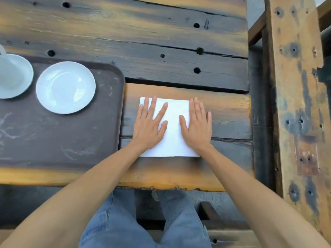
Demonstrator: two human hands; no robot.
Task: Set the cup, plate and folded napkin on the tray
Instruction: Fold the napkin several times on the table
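A white folded napkin point(173, 138) lies flat on the wooden table, just right of the dark brown tray point(53, 140). My left hand point(150, 124) rests palm down on the napkin's left half, fingers spread. My right hand point(196, 126) presses flat on its right half. Neither hand grips anything. On the tray stands an empty white plate point(65, 87). At the tray's far left a white cup point(7, 68) sits on a saucer point(19, 86), partly cut off by the frame edge.
The table point(161, 42) is made of rough dark planks with holes and gaps. Its front edge runs just below the napkin. A weathered wooden beam point(295, 104) stands along the right side. My legs in blue jeans show below the table.
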